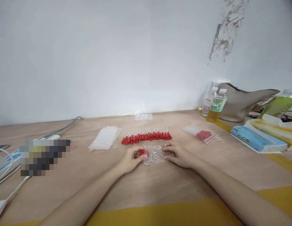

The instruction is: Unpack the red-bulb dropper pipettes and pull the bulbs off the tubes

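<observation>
Bag of thin clear plastic with a red-lined edge [156, 155] spans the gap between both grips, low at the brown tabletop [136, 188]; resting or slightly lifted, can't tell. Left grip [129, 160] pinches the red-lined end, fingers curled by a few glossy red stick heads [144, 153]; how far these sit inside is unclear. Right grip [182, 156] grasps the opposite end between thumb and fingers. Just beyond both grips: row of pale sticks with rounded red heads [147, 137], heads toward the person. Left of left grip, farther out: stack of flat clear bags [104, 138]. Right of right grip, farther out: clear bags with red-headed contents [203, 135], then blue soft tissue pack [257, 139] well apart.
</observation>
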{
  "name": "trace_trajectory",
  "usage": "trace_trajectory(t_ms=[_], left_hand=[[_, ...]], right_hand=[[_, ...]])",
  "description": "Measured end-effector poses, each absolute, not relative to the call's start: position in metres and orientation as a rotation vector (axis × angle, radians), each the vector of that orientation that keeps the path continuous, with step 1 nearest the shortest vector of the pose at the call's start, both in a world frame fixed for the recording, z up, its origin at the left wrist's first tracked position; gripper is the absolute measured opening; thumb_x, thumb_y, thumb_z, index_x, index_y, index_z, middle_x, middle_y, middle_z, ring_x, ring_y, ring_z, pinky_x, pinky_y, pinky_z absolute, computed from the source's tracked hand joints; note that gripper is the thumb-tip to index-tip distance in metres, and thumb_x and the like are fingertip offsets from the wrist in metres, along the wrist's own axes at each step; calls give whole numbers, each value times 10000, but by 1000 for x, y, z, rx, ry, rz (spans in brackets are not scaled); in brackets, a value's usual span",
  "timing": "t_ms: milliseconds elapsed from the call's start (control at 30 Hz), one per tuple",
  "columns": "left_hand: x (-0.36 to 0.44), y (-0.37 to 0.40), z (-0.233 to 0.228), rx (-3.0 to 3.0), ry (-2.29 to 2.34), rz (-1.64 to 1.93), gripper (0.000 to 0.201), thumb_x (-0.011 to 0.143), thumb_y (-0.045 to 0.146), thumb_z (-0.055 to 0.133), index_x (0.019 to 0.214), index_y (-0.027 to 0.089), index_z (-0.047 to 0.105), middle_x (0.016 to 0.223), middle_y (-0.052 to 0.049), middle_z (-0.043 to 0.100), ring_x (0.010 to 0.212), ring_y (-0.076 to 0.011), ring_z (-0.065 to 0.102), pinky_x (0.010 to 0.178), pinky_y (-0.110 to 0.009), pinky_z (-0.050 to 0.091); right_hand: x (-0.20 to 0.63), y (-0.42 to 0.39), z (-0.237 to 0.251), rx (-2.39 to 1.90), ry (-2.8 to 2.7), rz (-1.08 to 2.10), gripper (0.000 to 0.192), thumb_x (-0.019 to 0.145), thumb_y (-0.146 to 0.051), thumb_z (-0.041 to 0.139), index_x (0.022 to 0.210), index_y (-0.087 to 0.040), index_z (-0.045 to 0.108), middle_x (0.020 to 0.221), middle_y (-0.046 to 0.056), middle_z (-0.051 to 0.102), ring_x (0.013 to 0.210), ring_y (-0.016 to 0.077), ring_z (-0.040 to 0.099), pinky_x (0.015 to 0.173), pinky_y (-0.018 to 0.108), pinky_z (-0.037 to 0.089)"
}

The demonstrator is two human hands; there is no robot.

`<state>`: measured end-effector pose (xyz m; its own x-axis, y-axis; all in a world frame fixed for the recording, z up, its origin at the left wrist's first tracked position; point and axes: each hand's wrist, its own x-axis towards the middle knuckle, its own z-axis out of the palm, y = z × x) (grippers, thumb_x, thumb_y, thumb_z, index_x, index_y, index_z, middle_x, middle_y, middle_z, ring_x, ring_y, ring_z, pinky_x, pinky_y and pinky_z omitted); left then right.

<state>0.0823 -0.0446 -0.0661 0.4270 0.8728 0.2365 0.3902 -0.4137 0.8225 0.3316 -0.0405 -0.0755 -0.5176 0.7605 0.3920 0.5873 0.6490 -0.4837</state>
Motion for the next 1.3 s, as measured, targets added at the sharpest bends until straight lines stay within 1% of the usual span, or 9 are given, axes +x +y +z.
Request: trace_trajectory(t_ms=[200,300,400,500,667,867,1000,1167,1300], left_hand=[[40,-35,-20,1824,1248,879,282,641,353,646,829,146,607,786,-48,672,740,-178,624,708,-313,488],[12,-37,16,1841,1409,1100,253,596,334,674,785,175,619,724,-17,671,696,-184,625,655,-312,499],[4,-36,33,1940,1505,1417,215,650,302,631,839,200,619,779,-7,669,744,-193,625,693,-323,502],[22,-23,25,2278,1509,1513,168,731,266,558,882,212,607,867,-7,652,779,-166,613,740,-302,498],[70,16,-8,2938,1363,1128,255,821,122,384,946,212,588,1057,-33,599,969,-153,553,870,-288,422],[106,35,-29,3163,1325,492,259,792,60,418,967,173,573,1088,-84,574,974,-200,545,836,-322,420],[110,34,-30,3119,1322,449,218,780,86,438,900,172,599,988,-75,604,871,-186,576,757,-298,453],[99,7,-15,2941,1389,717,252,756,131,474,952,184,624,1118,-77,551,1007,-193,525,875,-315,420],[91,-30,-23,2803,1218,753,288,853,238,383,1039,190,598,1103,-53,576,1041,-168,510,914,-315,404]], right_hand=[[331,-39,-77,-1056,-2288,414,290,718,-259,608,1005,-214,608,977,59,560,917,185,521,835,334,412],[331,-39,-77,-1068,-2288,405,295,716,-261,608,1007,-214,603,979,61,553,926,188,516,836,334,411],[331,-40,-78,-1076,-2290,390,294,720,-268,603,1008,-209,599,977,63,548,930,188,510,836,330,407],[330,-42,-77,-1088,-2290,381,295,726,-272,596,1014,-204,595,967,66,543,907,184,510,821,328,411],[328,-44,-74,-1091,-2298,348,295,735,-259,584,1025,-202,589,965,66,539,903,184,502,813,324,409],[327,-47,-71,-1082,-2310,317,273,739,-252,581,1008,-207,591,954,62,541,911,188,488,808,321,403],[327,-47,-70,-1088,-2316,333,279,735,-253,586,1009,-201,591,952,61,538,904,183,489,806,314,404],[327,-48,-69,-1076,-2318,325,276,745,-265,571,1012,-198,586,970,69,536,916,190,493,812,322,408],[327,-48,-71,-1027,-2311,293,373,730,-298,587,1088,-199,552,1045,85,520,968,198,489,855,340,396]])
